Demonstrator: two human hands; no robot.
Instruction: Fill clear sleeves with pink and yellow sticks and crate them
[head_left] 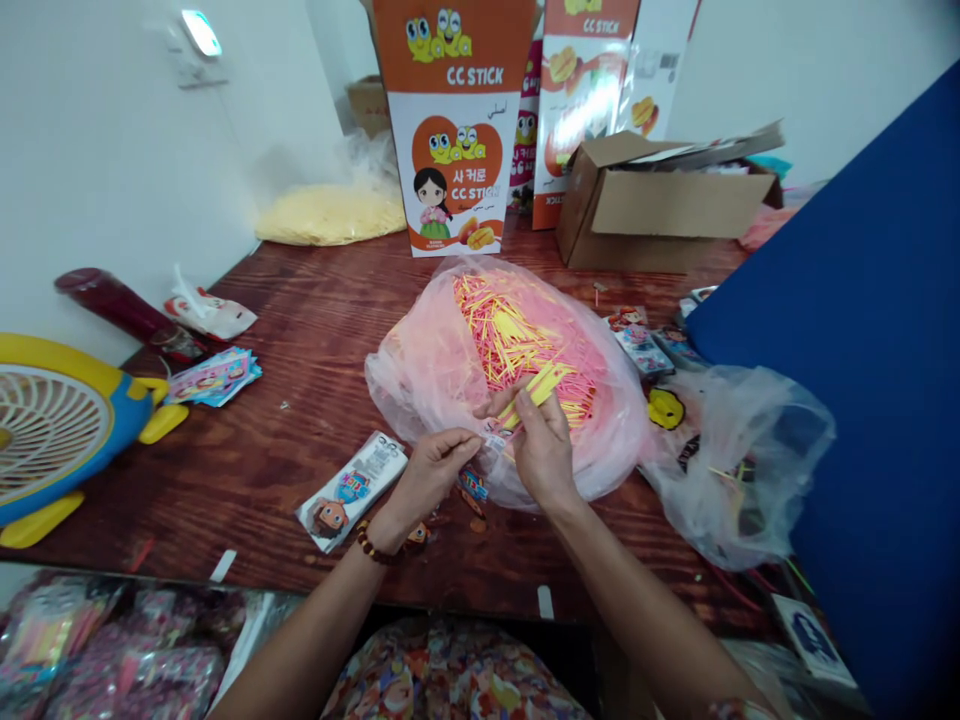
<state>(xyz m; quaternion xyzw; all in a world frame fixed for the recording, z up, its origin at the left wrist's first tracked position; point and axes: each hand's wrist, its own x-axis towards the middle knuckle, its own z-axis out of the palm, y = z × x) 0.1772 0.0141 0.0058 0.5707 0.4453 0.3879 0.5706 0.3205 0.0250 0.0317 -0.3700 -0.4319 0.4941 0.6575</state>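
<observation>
My right hand [544, 445] is closed around a small bunch of yellow sticks [549, 378], held over the near side of a pink-tinted clear plastic bag [431, 365]. Inside the open bag lies a heap of thin pink and yellow sticks [495, 335]. My left hand [442, 462] is pinched at the fingertips on the edge of a small printed wrapper [491, 442], just left of the right hand. Much of the wrapper is hidden by the hands. On the table left of my left hand lies a stack of flat printed wrappers [352, 492].
At the left stand a yellow-and-blue fan [112, 420] and a dark red bottle [124, 310]. Behind the bag are a CC STICK carton [457, 130] and an open cardboard box [667, 215]. A clear plastic bag [739, 450] sits at right, beside a blue panel [862, 300].
</observation>
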